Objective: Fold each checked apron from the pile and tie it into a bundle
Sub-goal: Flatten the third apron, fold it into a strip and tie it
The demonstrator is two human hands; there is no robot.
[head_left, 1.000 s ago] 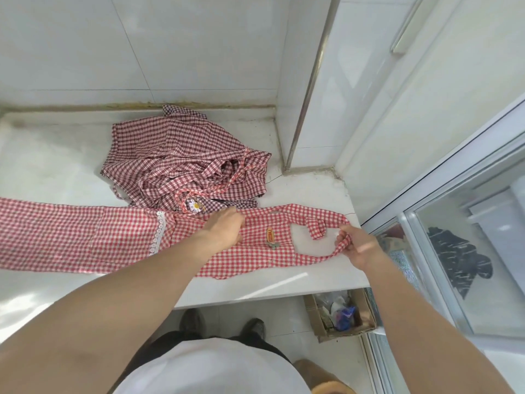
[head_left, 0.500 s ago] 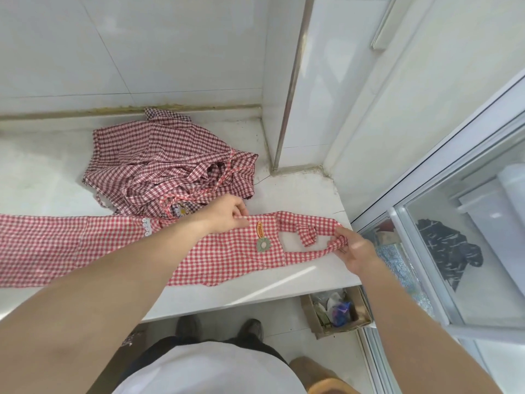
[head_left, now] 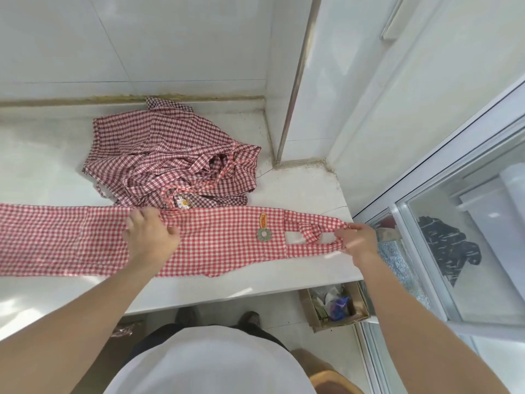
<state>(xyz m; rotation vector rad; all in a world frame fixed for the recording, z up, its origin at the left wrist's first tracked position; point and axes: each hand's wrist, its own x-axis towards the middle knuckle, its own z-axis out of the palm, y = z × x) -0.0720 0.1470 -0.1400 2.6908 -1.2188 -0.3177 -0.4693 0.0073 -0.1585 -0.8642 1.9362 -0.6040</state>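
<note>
Apron [head_left: 227,240]: red-and-white checked, folded into a long strip and stretched flat across the white counter [head_left: 306,194], running from the left edge of view to the counter's right end.
Left hand [head_left: 150,237]: lies palm down on the strip around its middle, fingers spread and fairly straight, pressing the cloth to the counter; nothing curled in its grip.
Right hand [head_left: 359,241]: at the far right end, at the counter's edge, fingers pinching the neck loop [head_left: 326,231] and pulling it out taut.
Grip against cloth: the bib sits between the two hands, the long skirt part trails off left of the pressing hand.
Knot: a short tied bit of strap crosses the opening of the loop, just left of the pinch.
Labels: a small orange oval patch [head_left: 263,220] with lettering too small to read, and a grey-green flower badge [head_left: 264,234] just below it.
Pile [head_left: 170,163]: more checked aprons heaped behind the strip, near the wall, darker checks, a daisy patch [head_left: 184,202] peeking out at its front edge.
Floor: a cardboard box [head_left: 335,305] of odds and ends under the counter's right end.
</note>
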